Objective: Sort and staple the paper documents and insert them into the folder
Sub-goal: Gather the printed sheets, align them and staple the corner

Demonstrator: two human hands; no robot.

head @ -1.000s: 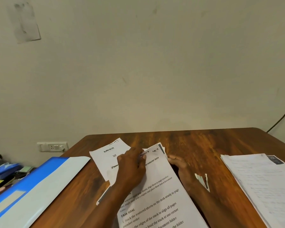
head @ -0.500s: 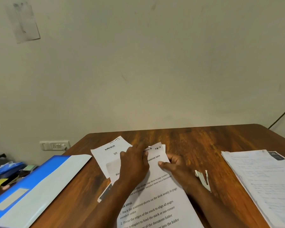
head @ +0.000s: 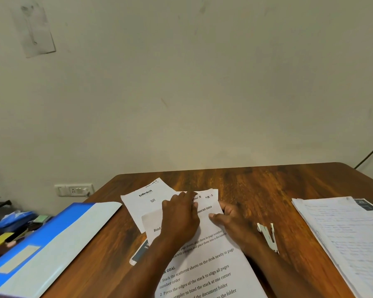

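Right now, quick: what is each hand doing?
Left hand: open, pressing flat on the white printed instruction sheet.
Right hand: fingers on that sheet's right edge; cannot tell whether it grips it.
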